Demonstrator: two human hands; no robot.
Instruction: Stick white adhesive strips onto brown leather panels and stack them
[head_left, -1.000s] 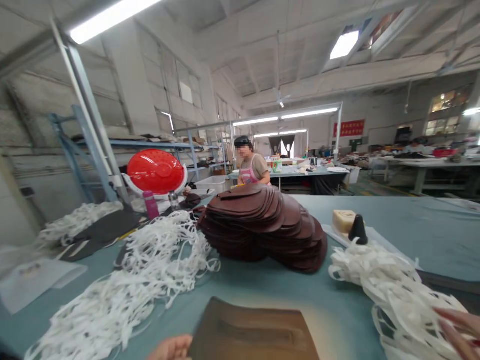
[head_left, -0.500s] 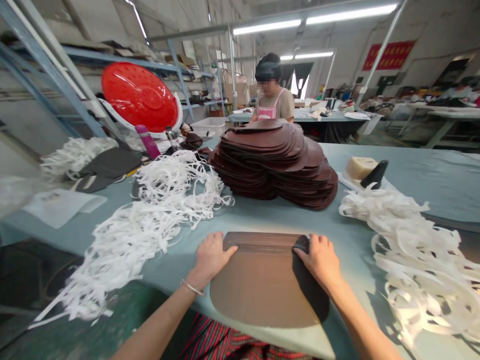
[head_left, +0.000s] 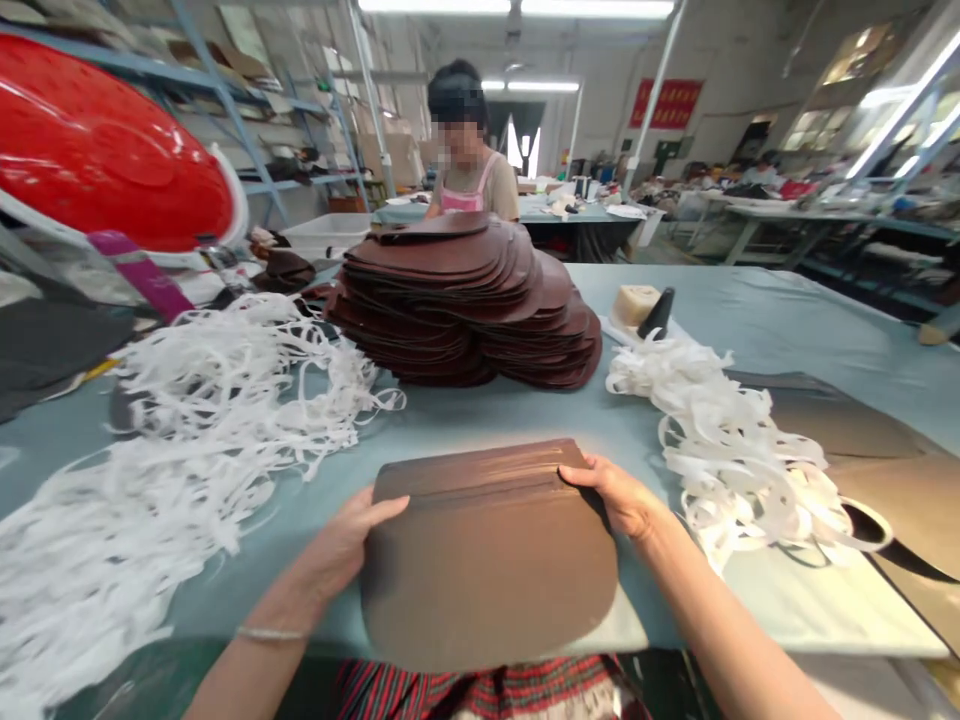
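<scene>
A flat brown leather-like panel (head_left: 491, 560) with rounded near corners and seam lines along its far edge is held in front of me. My left hand (head_left: 349, 535) grips its left edge near the far corner, thumb on top and fingers hidden underneath. At the right far corner, my right hand (head_left: 611, 490) pinches the panel the same way. The panel lies over the table's near edge, slightly tilted up on the right. Beyond it stands a tall stack of dark brown panels (head_left: 465, 300).
White strips (head_left: 247, 400) are heaped at left, more white strips (head_left: 720, 420) at right. A cream block (head_left: 636, 305) and a black object (head_left: 657, 314) stand behind those. Brown sheets (head_left: 862, 430) lie far right. A person (head_left: 472, 170) is behind the stack; a red basin (head_left: 112, 150) is upper left.
My view has turned to the right. The panel's far right corner, earlier dark and folded under my right thumb, now lies flat, and the panel is raised and slightly rotated.
</scene>
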